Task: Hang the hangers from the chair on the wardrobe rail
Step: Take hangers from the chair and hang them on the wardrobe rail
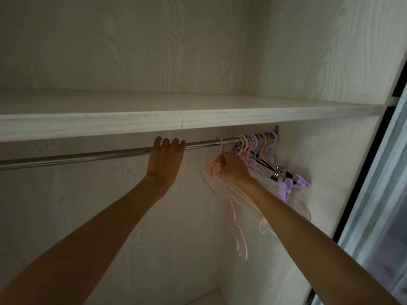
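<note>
A steel wardrobe rail [88, 155] runs under a white shelf. My left hand [164, 158] grips the rail from below, fingers curled over it. To its right, my right hand [233, 167] is closed on a bunch of thin pink hangers [233, 208]; one hook is over the rail and the bodies dangle below my wrist. Further right, several pink, purple and black hangers [259, 148] hang packed together at the rail's right end, with purple clip hangers [288, 186] sticking out towards the side wall. The chair is out of view.
A white wood-grain shelf [176, 119] sits just above the rail with little gap. The wardrobe's right side wall [330, 161] and a sliding door edge [378, 172] close in the right. The rail's left stretch carries no hangers.
</note>
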